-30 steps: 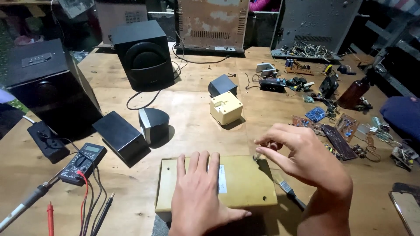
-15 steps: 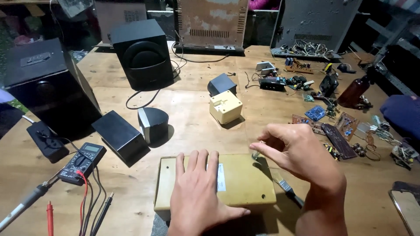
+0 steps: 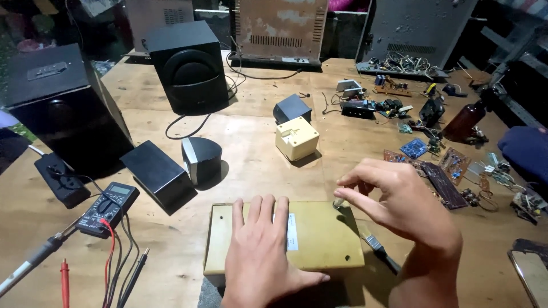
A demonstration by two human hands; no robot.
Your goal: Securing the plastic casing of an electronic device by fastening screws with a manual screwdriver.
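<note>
A flat yellowish plastic box [image 3: 319, 239] lies on the wooden table in front of me. My left hand [image 3: 260, 256] rests palm down on its top, fingers spread, next to a white label. My right hand [image 3: 399, 202] hovers over the box's far right corner, with thumb and fingertips pinched on a small grey part [image 3: 338, 203] that touches the corner. A small brush with a black handle [image 3: 379, 251] lies just right of the box, under my right wrist.
A multimeter [image 3: 108, 208] with red and black probes lies at the left. Two big black speakers [image 3: 188, 65] [image 3: 57, 108], small speaker boxes [image 3: 157, 171] and a cream cube [image 3: 297, 138] stand behind. Circuit boards [image 3: 451, 165] and loose parts crowd the right, and a phone [image 3: 531, 274] lies at the right edge.
My right hand's pinched fingertips have sunk slightly toward the box's far right corner. My left hand stays flat on the box.
</note>
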